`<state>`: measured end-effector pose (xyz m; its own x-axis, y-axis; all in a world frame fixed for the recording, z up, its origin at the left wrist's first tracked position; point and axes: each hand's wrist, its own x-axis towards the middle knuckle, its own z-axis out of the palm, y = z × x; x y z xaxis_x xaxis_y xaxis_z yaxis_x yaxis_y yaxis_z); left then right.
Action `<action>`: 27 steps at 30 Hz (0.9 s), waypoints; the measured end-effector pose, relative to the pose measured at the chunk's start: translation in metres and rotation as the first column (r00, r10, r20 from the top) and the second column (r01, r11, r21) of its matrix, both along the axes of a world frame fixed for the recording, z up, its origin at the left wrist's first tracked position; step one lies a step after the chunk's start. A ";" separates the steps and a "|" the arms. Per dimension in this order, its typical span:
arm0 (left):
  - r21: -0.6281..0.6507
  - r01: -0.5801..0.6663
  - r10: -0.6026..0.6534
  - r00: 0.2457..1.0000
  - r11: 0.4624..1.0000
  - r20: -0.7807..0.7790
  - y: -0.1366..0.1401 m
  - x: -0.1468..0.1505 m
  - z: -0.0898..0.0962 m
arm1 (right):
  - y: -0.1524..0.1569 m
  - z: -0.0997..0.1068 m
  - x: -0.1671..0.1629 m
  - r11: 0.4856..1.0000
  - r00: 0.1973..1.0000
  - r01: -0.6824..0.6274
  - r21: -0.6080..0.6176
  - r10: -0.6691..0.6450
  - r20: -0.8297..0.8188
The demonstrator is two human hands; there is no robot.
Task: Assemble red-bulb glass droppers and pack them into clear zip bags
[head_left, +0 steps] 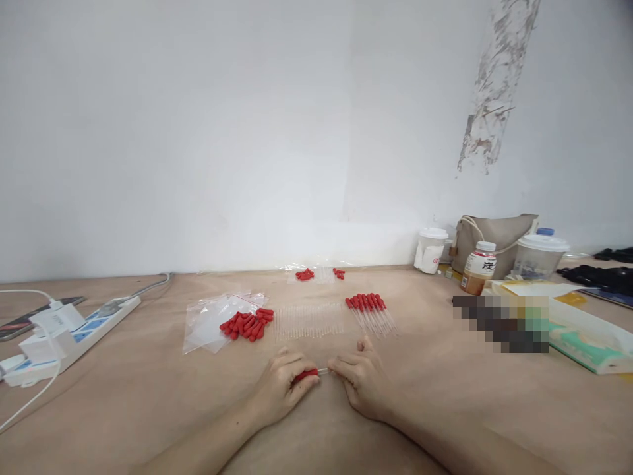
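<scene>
My left hand [281,386] is closed around a red rubber bulb [308,374] just above the table. Opposite it, my right hand [364,382] pinches a thin clear glass tube [323,371], whose visible end meets the bulb; how deep it sits is hidden by the fingers. Beyond my hands lies a row of bare glass tubes [307,320]. A heap of loose red bulbs [246,325] rests to their left, partly over a clear zip bag [205,323]. To their right, several droppers [370,313] with red bulbs on glass tubes lie side by side.
Small bags with red bulbs [304,274] lie by the wall. At left are a white power strip [93,330] and a phone [64,304]. At right stand a lidded cup [431,252], a bottle [479,269], a grey bag [497,241] and a plastic tub [540,257].
</scene>
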<state>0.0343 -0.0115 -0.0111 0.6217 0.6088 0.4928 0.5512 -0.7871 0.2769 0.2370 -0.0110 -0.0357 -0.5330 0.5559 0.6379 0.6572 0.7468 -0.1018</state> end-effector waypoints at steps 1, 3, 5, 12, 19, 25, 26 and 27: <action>0.011 -0.003 0.003 1.000 1.000 -0.011 0.000 0.000 0.000 | -0.001 -0.001 -0.001 1.000 1.000 0.010 -0.004 -0.010 0.000; 0.012 -0.009 0.009 0.999 1.000 -0.036 0.000 0.000 0.000 | -0.002 -0.003 -0.004 1.000 1.000 0.026 -0.010 -0.026 0.007; 0.005 -0.020 0.020 0.998 1.000 -0.051 0.001 0.001 0.001 | -0.003 -0.001 -0.005 0.999 0.999 0.041 -0.017 -0.041 0.015; 0.076 -0.089 0.086 0.995 0.993 0.041 0.011 -0.002 0.005 | -0.001 0.020 -0.004 0.989 0.983 0.109 0.101 -0.122 0.135; -0.025 -0.222 0.223 0.959 0.975 0.176 0.015 -0.014 0.000 | 0.013 0.029 0.020 0.919 0.920 0.391 -0.043 -0.389 0.055; -0.119 -0.115 0.117 0.993 0.986 0.006 0.014 -0.011 -0.002 | 0.059 0.040 0.043 0.691 0.725 0.599 -0.404 -0.683 -0.092; -0.120 -0.123 0.124 0.992 0.985 -0.003 0.014 -0.011 -0.001 | 0.065 0.040 0.042 0.667 0.703 0.620 -0.414 -0.706 -0.083; -0.124 -0.137 0.136 0.991 0.983 -0.015 0.013 -0.010 -0.001 | 0.071 0.038 0.040 0.648 0.688 0.637 -0.416 -0.722 -0.071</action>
<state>0.0242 0.0019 -0.0118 0.5313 0.7446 0.4040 0.6533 -0.6638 0.3642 0.2769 0.0597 0.0025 0.2087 0.8992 0.3846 0.8929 -0.0147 -0.4501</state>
